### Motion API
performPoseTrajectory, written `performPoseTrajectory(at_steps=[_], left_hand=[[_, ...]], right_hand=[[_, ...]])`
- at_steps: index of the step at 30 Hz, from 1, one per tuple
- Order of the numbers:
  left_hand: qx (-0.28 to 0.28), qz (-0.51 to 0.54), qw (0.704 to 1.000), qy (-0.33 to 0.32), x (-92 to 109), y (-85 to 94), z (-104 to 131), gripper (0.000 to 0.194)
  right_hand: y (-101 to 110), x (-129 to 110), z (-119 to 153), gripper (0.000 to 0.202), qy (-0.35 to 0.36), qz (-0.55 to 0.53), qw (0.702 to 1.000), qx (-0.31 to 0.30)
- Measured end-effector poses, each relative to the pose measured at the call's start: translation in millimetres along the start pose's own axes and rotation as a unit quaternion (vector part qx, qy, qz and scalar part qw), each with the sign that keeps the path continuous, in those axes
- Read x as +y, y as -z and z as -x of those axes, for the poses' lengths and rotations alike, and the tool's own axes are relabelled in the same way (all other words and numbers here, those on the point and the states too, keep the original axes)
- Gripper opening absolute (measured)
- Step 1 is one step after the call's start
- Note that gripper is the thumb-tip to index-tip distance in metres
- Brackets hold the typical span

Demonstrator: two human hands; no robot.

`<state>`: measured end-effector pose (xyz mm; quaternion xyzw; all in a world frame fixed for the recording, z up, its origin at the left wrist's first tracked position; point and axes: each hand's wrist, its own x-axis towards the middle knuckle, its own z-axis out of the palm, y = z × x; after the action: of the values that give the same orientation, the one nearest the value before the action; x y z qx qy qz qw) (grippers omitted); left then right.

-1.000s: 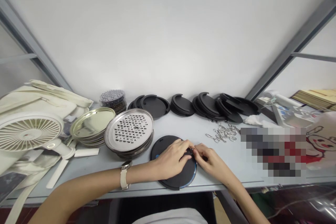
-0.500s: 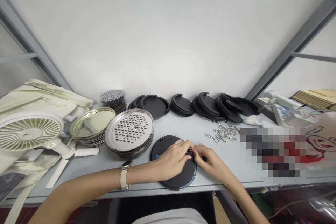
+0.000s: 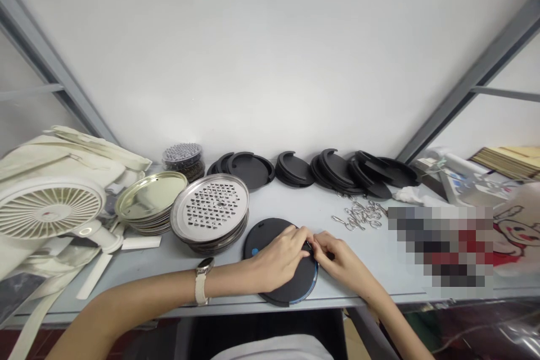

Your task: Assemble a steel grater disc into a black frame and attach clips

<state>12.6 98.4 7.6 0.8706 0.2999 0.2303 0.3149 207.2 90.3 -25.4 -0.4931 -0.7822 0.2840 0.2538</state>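
A round black disc (image 3: 291, 284) with a blue spot and a blue edge lies flat near the front of the table. Across it rests my left hand (image 3: 280, 259), its fingers bent and closed at the disc's right rim. My right hand (image 3: 335, 256) meets it there, thumb and forefinger pinched on a small shiny metal piece (image 3: 309, 243), mostly hidden by the fingertips. Behind my right hand lies a loose heap of wire-like metal clips (image 3: 363, 215). To the left of the disc stands a stack of round metal plates with a perforated top plate (image 3: 211, 208).
Black round trays (image 3: 295, 169) line the wall. At left are gold-coloured lids (image 3: 152, 197), a white fan (image 3: 50, 211), a cream bag (image 3: 63, 160) and a clear tub of small grey pieces (image 3: 182, 153). A printed bag (image 3: 517, 230) and a stack of boards (image 3: 510, 160) stand at right.
The view has shifted very slightly. Both hands stay together at the disc's right rim, with only small finger movement.
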Motion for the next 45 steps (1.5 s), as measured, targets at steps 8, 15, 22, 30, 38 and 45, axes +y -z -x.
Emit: performPoseTrajectory(at_steps=[8,15,22,30,38,45], left_hand=[[0.004,0.009,1.0,-0.006,0,-2.2,1,0.021],[0.024,0.013,1.0,0.003,0,-1.9,2,0.022],[0.074,0.079,0.992,0.063,-3,-6.8,2,0.022],[0.063,0.093,0.991,0.066,-3,-4.9,-1,0.025],[0.065,0.069,0.993,0.07,-5,-6.6,-1,0.026],[0.072,0.05,0.994,0.072,-6,-6.7,1,0.027]], right_hand=[[-2,3,0,0.029,-0.006,-0.007,1.0,0.001],[-2,8,0,0.028,-0.013,-0.015,1.0,0.002],[1,0,0,0.032,-0.015,-0.031,0.999,0.009],[1,2,0,0.031,0.005,-0.003,1.0,-0.019],[0,1,1,0.033,0.004,-0.005,1.0,-0.001],[1,-2,1,0.032,-0.001,-0.022,1.0,0.001]])
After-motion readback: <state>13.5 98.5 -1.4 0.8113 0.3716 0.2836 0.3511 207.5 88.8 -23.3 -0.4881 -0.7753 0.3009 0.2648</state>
